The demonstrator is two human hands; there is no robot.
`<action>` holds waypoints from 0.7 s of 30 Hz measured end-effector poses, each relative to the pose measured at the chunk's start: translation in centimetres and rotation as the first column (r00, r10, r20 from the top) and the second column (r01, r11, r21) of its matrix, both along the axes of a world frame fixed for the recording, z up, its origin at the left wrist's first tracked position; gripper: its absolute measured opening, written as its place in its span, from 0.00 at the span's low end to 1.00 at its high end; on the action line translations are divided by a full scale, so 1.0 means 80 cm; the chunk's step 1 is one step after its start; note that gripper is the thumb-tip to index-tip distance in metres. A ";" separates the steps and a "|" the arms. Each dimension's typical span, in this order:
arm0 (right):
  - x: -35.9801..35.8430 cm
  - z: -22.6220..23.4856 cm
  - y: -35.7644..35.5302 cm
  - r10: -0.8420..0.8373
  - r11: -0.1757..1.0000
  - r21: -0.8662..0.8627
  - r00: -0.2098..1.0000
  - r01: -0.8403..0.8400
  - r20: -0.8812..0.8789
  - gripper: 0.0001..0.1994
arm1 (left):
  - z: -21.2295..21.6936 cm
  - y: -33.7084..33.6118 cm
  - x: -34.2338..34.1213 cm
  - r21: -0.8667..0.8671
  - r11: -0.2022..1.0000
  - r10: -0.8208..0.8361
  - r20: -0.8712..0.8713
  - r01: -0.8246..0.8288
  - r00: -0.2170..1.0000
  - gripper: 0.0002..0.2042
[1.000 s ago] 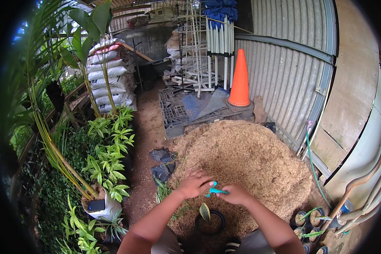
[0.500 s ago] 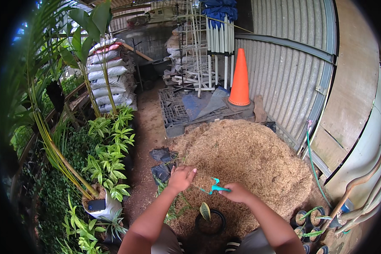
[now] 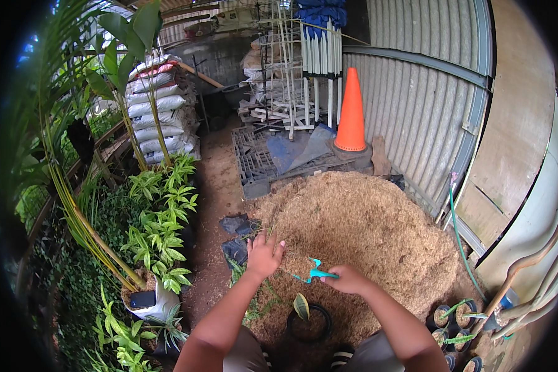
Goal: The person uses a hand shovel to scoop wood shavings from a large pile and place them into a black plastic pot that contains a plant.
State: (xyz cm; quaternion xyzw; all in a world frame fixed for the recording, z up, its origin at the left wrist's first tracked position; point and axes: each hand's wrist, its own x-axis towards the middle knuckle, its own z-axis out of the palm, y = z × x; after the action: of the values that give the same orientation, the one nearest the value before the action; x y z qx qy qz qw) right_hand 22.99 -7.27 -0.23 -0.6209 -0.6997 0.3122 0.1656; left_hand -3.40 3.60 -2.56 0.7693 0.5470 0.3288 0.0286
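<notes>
Clock centred on the black pot (image 3: 329, 323), 12 pointing away from the person.

Hands apart. Right hand (image 3: 348, 280), between 1 and 2 o'clock, is closed round the grip of a teal hand fork (image 3: 319, 273). Left hand (image 3: 265, 255), at 11, has fingers spread, back upward, nothing visible in it; cannot tell whether it touches the husk pile (image 3: 369, 226) beneath.

Fork lies at 12, just beyond the pot, grip toward 2, forked head toward 11. Looks light and fairly stiff, likely plastic or painted metal; cannot tell which. Best hold: the grip, well back from the prongs, as the right hand has it. Prongs probably the weak part if levered in packed stuff. Grip may turn slippery with dust or sweat.

Husk pile, broad, at 1: appears dry, loose, light; should part easily and slide back.

Leaf (image 3: 301, 307), pale-edged, at 11 in the pot: looks stiff but likely snaps or creases if pulled. Pot probably light; take it by the rim, clear of the leaf.

Black plastic sheet (image 3: 235, 249) between 10 and 11, near the left hand.
</notes>
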 end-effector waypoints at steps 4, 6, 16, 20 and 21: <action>0.002 0.006 -0.002 -0.003 1.000 0.006 1.000 0.002 0.011 0.20 | 0.047 -0.019 0.006 -0.337 0.869 -0.374 0.031 0.362 0.927 0.24; -0.001 0.013 -0.004 0.013 1.000 -0.004 1.000 -0.013 0.024 0.20 | 0.047 -0.030 0.016 -0.347 0.814 -0.479 0.051 0.466 0.876 0.24; -0.010 0.022 -0.005 0.036 0.995 -0.090 0.998 -0.032 0.050 0.19 | 0.031 -0.022 0.028 -0.455 0.757 -0.510 0.037 0.469 0.859 0.23; -0.006 0.018 -0.003 0.023 0.996 -0.084 0.999 -0.021 0.029 0.20 | 0.018 -0.014 0.022 -0.222 0.960 -0.192 -0.064 0.173 0.979 0.24; -0.005 0.014 -0.002 0.020 0.998 -0.058 1.000 -0.019 0.015 0.20 | 0.014 -0.012 0.019 -0.136 0.989 -0.072 -0.076 0.061 0.994 0.24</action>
State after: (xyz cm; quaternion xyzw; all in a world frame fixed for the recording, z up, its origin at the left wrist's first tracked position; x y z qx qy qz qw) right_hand 22.61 -7.44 0.92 -0.6210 -0.6976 0.3292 0.1392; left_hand -1.86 2.64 -1.46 0.7961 0.5426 0.2589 0.0686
